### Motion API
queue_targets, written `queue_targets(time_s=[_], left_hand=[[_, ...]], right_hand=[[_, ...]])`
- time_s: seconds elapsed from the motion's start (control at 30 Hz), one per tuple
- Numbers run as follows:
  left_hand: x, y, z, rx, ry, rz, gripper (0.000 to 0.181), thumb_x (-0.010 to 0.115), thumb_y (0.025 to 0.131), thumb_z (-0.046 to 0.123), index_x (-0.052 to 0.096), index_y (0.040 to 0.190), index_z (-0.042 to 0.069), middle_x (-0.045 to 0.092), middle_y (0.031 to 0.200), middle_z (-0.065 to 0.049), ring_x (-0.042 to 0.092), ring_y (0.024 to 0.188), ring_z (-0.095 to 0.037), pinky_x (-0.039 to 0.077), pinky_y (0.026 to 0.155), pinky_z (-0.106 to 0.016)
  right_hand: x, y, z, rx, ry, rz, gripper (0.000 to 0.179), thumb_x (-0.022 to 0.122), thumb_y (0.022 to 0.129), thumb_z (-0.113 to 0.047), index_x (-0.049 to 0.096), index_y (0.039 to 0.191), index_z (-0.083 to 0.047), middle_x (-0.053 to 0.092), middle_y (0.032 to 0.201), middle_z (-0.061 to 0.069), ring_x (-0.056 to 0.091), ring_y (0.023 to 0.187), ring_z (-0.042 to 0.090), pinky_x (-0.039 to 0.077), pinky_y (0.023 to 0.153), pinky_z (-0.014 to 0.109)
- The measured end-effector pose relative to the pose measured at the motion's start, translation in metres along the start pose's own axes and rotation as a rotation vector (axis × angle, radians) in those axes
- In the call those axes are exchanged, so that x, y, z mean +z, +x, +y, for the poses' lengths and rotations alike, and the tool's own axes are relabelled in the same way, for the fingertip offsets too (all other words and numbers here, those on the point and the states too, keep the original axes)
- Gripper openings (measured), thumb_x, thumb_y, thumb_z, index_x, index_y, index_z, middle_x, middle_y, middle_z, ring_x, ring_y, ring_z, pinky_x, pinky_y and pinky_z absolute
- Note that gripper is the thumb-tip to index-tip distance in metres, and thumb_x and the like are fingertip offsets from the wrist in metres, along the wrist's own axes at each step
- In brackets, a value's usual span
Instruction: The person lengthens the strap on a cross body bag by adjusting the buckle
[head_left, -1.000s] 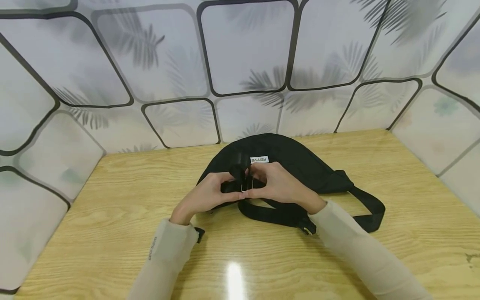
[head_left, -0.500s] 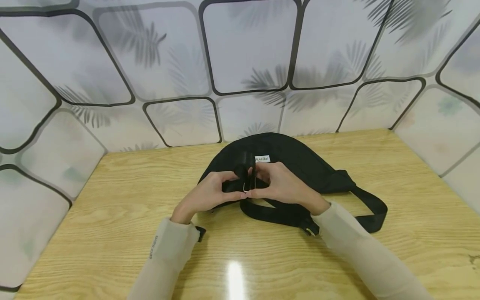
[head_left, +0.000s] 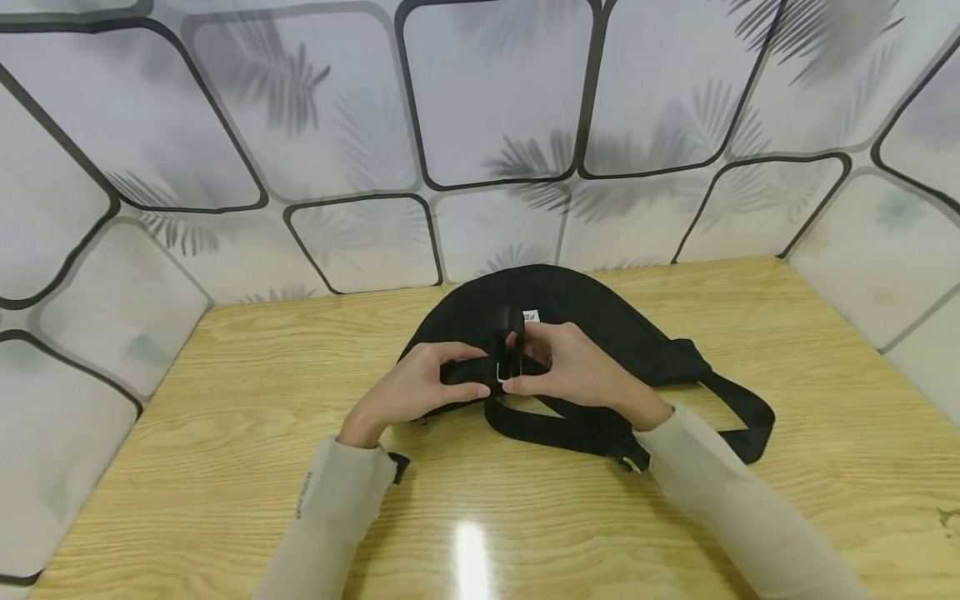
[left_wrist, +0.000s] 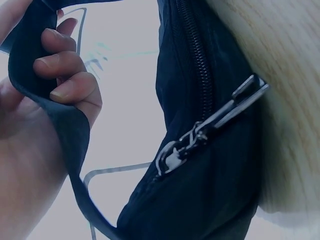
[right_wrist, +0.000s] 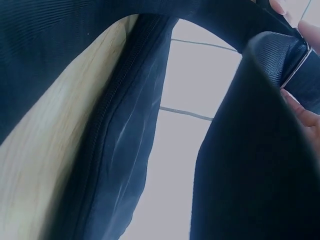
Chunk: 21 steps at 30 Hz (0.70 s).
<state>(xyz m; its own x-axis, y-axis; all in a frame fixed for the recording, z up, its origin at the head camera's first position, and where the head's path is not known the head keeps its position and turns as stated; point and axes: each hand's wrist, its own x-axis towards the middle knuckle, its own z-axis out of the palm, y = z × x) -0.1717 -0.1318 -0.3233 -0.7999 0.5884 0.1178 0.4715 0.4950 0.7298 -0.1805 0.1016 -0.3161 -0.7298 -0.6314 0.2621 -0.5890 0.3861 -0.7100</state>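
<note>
A black waist bag (head_left: 577, 304) with a small white label (head_left: 531, 316) lies on the wooden table. In front of it, my left hand (head_left: 412, 385) grips the black webbing strap (head_left: 467, 371), its fingers curled round it in the left wrist view. My right hand (head_left: 577, 367) pinches the strap slider (head_left: 500, 372), whose pale metal edge shows between the two hands. A loop of webbing stands up above the slider and covers part of the label. The left wrist view shows the bag's zip and metal zipper pull (left_wrist: 215, 117).
The strap's far loop (head_left: 746, 417) lies on the table (head_left: 247, 433) at the bag's right. One buckle end (head_left: 632, 458) sits beside the right sleeve, and a small black piece (head_left: 400, 467) shows by the left cuff. Patterned panels (head_left: 495, 100) rise behind and at both sides.
My right hand has shifted slightly right with the slider and the webbing loop, which now covers more of the label. The two thumbs have moved apart. My left hand has stayed nearly still.
</note>
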Motion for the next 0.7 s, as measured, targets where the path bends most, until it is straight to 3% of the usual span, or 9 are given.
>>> queue_targets(time_s=[0.27, 0.7], left_hand=[[-0.001, -0.001, -0.001, -0.008, -0.018, 0.007, 0.046, 0.069, 0.082, 0.031, 0.058, 0.121, 0.008, 0.057, 0.121, -0.003, 0.05, 0.114, -0.018, 0.041, 0.093, -0.038], [-0.004, -0.001, -0.003, -0.042, -0.059, -0.008, 0.044, 0.07, 0.082, 0.029, 0.059, 0.12, 0.011, 0.058, 0.119, -0.002, 0.051, 0.111, -0.014, 0.041, 0.091, -0.035]], right_hand=[[-0.005, -0.004, -0.001, 0.023, 0.021, 0.004, 0.034, 0.073, 0.078, -0.023, 0.06, 0.105, -0.008, 0.067, 0.088, -0.004, 0.057, 0.066, 0.01, 0.038, 0.059, 0.028], [-0.012, -0.01, 0.002, 0.036, -0.028, 0.025, 0.034, 0.074, 0.076, -0.022, 0.059, 0.104, -0.009, 0.063, 0.078, -0.005, 0.052, 0.06, 0.011, 0.038, 0.054, 0.027]])
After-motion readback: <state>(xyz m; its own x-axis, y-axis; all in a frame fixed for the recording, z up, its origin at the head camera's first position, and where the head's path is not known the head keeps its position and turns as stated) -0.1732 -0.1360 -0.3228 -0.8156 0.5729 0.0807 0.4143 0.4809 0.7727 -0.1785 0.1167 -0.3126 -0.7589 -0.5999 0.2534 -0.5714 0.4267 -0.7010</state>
